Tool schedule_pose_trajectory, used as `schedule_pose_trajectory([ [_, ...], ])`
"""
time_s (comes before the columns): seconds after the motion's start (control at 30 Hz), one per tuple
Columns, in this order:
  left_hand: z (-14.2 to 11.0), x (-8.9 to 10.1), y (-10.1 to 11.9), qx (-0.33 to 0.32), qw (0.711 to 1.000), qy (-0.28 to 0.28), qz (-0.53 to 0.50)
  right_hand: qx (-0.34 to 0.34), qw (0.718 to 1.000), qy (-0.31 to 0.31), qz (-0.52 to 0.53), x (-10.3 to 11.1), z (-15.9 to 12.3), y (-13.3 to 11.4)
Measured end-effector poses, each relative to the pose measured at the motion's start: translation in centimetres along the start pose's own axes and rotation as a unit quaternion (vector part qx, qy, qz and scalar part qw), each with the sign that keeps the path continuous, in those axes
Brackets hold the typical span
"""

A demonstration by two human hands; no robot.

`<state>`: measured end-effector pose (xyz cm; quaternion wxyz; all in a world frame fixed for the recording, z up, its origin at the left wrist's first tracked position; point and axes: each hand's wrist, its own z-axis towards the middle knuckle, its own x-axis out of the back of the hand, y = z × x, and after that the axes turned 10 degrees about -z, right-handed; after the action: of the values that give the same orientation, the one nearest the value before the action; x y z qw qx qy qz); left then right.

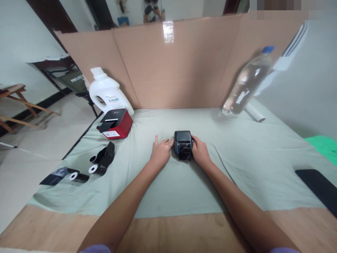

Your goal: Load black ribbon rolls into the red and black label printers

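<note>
Device [182,136] on cloth [181,196]: left hand [161,151] open, fingertips at one side; right hand [200,150] grasping other.

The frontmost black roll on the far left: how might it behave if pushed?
The roll would likely turn easily, being round and lying on its side. Its trailing strip looks thin, so probably floppy, and might drag on the cloth.
</note>
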<state>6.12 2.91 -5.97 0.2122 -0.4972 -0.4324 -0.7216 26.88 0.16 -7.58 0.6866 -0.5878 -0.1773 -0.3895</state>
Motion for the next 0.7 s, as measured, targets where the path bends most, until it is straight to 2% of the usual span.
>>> schedule_pose_trajectory([
  [0.7,0.09,-0.61,-0.13,-0.002,1.0,0.023,0.013,-0.002,1.0,-0.004,-0.014,-0.09,0.1,0.34],
])
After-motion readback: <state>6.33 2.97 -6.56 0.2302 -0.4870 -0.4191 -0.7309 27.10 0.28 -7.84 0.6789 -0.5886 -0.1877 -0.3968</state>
